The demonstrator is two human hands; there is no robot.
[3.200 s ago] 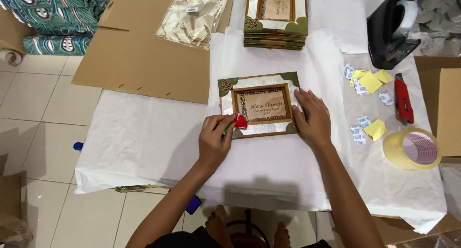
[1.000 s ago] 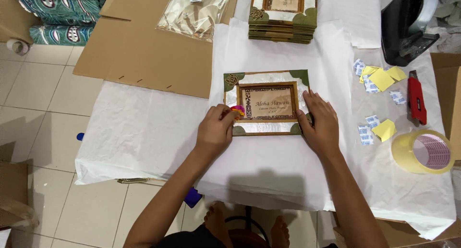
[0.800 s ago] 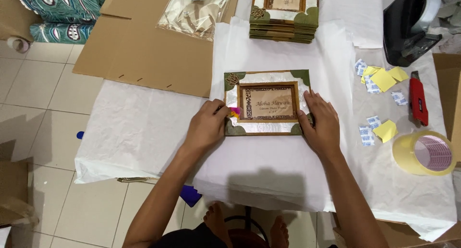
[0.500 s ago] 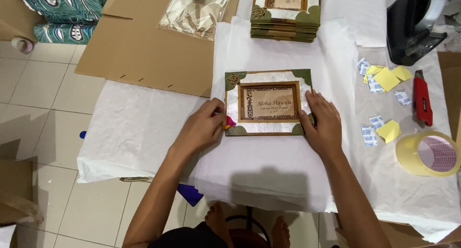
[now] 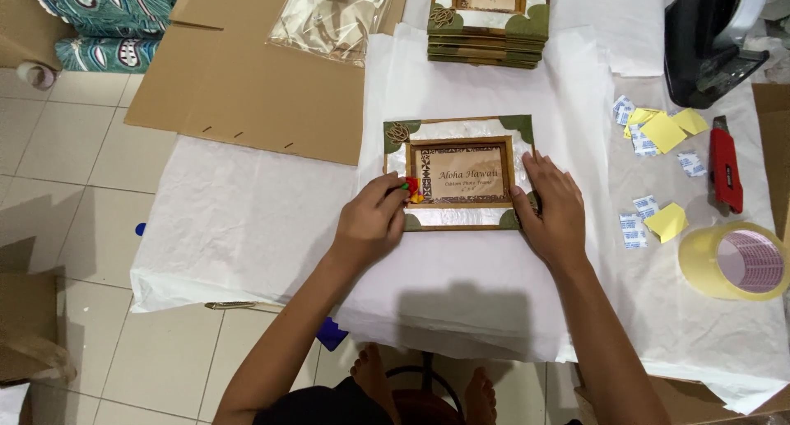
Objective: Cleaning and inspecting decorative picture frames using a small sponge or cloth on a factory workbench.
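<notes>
Left hand [image 5: 370, 223] grip pinches a small red object [image 5: 411, 186], possibly a tag, onto the picture frame [image 5: 458, 173]; right hand [image 5: 553, 207], fingers spread, presses the frame's opposite edge flat.

Taking the picture frame [image 5: 458, 174] as landmark: the white paper [image 5: 247, 219] to its left lies bare, giving a hand free passage there, and the paper on its near side is bare too. Beyond the frame, a stack of frames [image 5: 487, 26] blocks the far side. To its right, passage is cluttered by yellow and white slips [image 5: 658, 133], a red cutter [image 5: 725, 168] and a tape roll [image 5: 735, 262].
</notes>
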